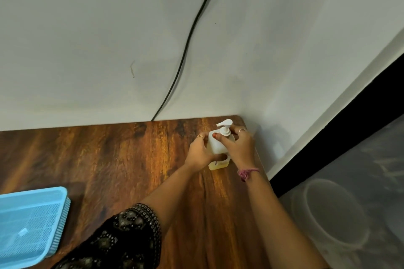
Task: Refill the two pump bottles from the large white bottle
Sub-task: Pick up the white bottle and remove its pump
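Note:
A pump bottle (pixel 216 145) with a white pump head and a little yellow liquid at its bottom stands upright near the far right corner of the wooden table (pixel 131 159). My left hand (pixel 200 152) grips the bottle's body from the left. My right hand (pixel 237 144) holds the collar under the pump head, fingers curled round it. No large white bottle and no second pump bottle is in view.
A light blue plastic basket (pixel 30 225) sits at the table's near left edge. A black cable (pixel 185 50) runs down the white wall behind the table. To the right of the table is a grey floor with a round pale container (pixel 336 214).

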`<state>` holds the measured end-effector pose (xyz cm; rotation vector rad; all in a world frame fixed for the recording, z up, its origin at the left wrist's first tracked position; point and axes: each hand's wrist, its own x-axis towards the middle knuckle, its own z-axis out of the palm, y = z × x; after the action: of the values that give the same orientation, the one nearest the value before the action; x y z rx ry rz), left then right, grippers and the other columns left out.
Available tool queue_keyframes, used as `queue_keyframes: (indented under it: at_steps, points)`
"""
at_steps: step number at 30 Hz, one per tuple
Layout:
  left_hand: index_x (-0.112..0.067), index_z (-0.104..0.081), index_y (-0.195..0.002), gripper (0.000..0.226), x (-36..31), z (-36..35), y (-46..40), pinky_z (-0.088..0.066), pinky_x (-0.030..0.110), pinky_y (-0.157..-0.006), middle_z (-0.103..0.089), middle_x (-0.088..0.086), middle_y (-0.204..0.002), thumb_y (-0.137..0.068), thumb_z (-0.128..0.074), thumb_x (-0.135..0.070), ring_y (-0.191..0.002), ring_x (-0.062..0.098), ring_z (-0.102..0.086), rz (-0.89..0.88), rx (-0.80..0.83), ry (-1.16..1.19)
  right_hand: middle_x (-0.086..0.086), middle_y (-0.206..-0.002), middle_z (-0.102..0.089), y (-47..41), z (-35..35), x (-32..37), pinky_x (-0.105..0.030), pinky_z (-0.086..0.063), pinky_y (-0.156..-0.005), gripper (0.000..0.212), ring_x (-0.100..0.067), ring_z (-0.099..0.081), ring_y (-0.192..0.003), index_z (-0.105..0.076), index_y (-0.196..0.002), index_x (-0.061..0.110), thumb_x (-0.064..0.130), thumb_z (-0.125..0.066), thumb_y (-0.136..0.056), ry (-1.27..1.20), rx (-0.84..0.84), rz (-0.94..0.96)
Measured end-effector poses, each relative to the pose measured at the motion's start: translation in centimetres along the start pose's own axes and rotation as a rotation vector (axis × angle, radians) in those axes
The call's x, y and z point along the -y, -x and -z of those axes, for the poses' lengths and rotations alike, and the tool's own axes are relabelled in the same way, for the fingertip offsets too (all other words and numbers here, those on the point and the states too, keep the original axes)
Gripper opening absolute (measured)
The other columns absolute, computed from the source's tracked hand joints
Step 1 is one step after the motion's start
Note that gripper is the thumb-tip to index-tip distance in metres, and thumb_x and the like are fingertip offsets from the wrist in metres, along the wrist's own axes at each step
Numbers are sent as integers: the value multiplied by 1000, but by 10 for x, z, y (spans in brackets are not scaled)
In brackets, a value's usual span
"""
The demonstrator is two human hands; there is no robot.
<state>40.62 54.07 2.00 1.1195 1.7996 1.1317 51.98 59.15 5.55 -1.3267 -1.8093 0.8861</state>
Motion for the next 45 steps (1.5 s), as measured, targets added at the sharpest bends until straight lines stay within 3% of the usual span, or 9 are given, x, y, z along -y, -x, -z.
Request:
queue_keyframes:
  at_steps: [3,7,10,14,19,26,33,41,45]
  points:
    - [-18,-50,-117,74,1,32,24,-56,29,-82,-61,-7,-110,-56,-90,-29,-100,12,-61,-23,-21,43,3,-101,-64,19,-4,30,-17,-48,-72,48,-14,-59,-96,-68,-109,12,34,-83,-69,-60,27,24]
    - [-19,-52,-110,67,-8,81,64,-55,24,-79,-62,-8,-106,-56,-91,-25,-97,8,-62,-62,-90,81,3,-96,-70,49,-14,80,-23,-55,-71,43,-12,-66,-89,-70,-102,15,36,-84,-66,-162,93,47]
    - [-19,-54,-111,70,-15,123,97,-55,24,-80,-65,-8,-106,-53,-93,-27,-96,5,-63,-86,-162,121,10,-83,-69,72,-21,126,-13,-53,-65,30,-8,-66,-78,-69,-92,22,30,-84,-68,-218,153,103]
    - [-20,-56,-109,68,-24,179,134,-57,27,-80,-68,-5,-103,-52,-93,-29,-93,8,-67,-115,-199,143,9,-84,-73,102,-38,176,-38,-59,-74,40,-9,-69,-80,-73,-93,22,41,-86,-60,-268,147,158]
    - [-19,-56,-115,71,-29,248,177,-58,30,-81,-70,-4,-106,-54,-92,-30,-95,10,-69,-161,-210,147,10,-86,-73,139,-57,239,-40,-58,-79,36,-9,-69,-83,-73,-96,27,38,-85,-63,-342,212,187]
    - [-19,-57,-117,70,-33,322,234,-57,25,-80,-68,-5,-110,-57,-90,-32,-96,9,-67,-215,-263,101,3,-115,-68,176,-67,309,-38,-51,-94,38,-11,-63,-108,-64,-120,17,22,-72,-83,-326,498,286]
    - [-14,-57,-119,75,-21,368,270,-59,29,-79,-69,-2,-109,-55,-91,-33,-94,10,-68,-216,-294,137,12,-87,-62,227,-101,360,-13,-44,-66,49,1,-56,-77,-64,-105,21,51,-77,-70,-41,184,387]
    - [-16,-56,-120,77,-3,405,290,-59,28,-78,-67,-4,-108,-54,-91,-36,-94,9,-67,-210,-312,145,6,-109,-66,251,-118,389,-23,-48,-90,38,1,-59,-95,-62,-122,17,27,-68,-86,-74,413,402]
    - [-19,-54,-120,75,-5,417,293,-57,26,-78,-65,-6,-109,-57,-89,-38,-95,10,-66,-224,-333,121,9,-101,-62,261,-135,402,-17,-48,-75,50,-5,-58,-90,-61,-112,18,46,-76,-73,-8,194,423]
